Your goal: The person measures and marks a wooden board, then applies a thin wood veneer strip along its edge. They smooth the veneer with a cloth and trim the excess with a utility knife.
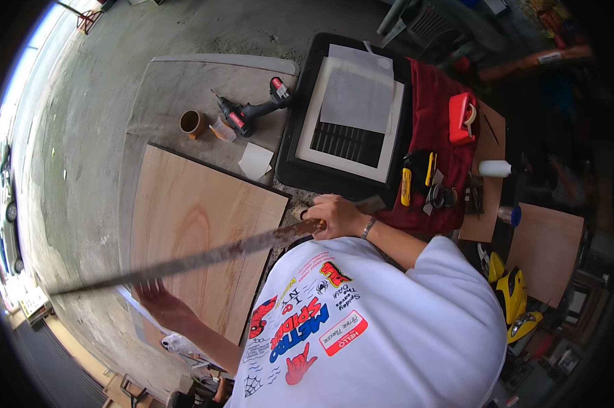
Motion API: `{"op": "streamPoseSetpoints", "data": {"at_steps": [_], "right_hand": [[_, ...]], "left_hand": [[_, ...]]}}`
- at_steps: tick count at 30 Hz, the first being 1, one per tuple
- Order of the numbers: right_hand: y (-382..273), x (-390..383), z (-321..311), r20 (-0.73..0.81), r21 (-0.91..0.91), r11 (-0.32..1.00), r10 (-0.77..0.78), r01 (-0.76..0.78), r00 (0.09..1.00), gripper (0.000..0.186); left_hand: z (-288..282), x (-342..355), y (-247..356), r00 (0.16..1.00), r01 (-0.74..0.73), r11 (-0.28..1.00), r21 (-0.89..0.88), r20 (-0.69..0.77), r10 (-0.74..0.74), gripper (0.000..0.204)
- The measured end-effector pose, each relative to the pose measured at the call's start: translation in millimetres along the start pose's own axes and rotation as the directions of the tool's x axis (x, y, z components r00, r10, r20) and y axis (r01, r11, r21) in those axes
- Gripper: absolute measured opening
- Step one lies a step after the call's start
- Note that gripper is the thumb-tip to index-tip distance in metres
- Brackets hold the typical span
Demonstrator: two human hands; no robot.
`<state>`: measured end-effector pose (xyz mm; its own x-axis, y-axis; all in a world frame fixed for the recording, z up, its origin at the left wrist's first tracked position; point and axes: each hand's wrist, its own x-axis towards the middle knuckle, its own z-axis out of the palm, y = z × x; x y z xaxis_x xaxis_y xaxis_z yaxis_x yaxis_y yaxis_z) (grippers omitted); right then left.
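Observation:
My right hand [337, 216] is closed around the yellow-orange grip of a handsaw [205, 258]. Its long, narrow blade is stained brown near the grip and slants down to the left, above a light plywood sheet [198, 211]; its teeth cannot be made out. At the sheet's left side, my left hand [163, 306] has its fingers stretched out, their tips partly behind the blade. Whether those fingers touch the blade or only the board, I cannot tell. Dark strips run along the sheet's far and right edges.
Beyond the sheet are a cordless drill [246, 112], a brown cup [192, 123] and white paper [255, 161]. A framed panel [397, 129] lies right of them. Farther right are a yellow utility knife [406, 185], a red tape dispenser [462, 117] and a white bottle [495, 168].

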<state>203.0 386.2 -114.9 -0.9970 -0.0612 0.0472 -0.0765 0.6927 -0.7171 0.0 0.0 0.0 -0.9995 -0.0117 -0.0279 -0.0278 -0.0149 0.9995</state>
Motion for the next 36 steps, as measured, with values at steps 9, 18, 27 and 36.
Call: {"op": "streamPoseSetpoints", "data": {"at_steps": [9, 18, 27, 36], "right_hand": [[-18, -111, 86, -0.652, 0.413, 0.643, 0.703, -0.645, 0.284, 0.025], [44, -208, 119, -0.775, 0.399, 0.177, 0.589, -0.900, -0.228, 0.056], [77, -227, 111, -0.581, 0.326, -0.005, 0.788, -0.945, -0.205, 0.072], [20, -68, 58, -0.579, -0.132, 0.689, 0.530, -0.713, 0.620, 0.032]], "left_hand": [[22, -59, -104, 0.734, 0.427, 0.864, 0.268, 0.455, -0.504, 0.048], [-93, -169, -192, 0.585, 0.479, 0.637, 0.604, 0.321, -0.744, 0.052], [-133, -219, -213, 0.511, 0.711, 0.531, 0.462, 0.180, -0.841, 0.066], [-84, -259, -303, 0.490, 0.858, 0.442, -0.261, 0.160, -0.857, 0.077]]}}
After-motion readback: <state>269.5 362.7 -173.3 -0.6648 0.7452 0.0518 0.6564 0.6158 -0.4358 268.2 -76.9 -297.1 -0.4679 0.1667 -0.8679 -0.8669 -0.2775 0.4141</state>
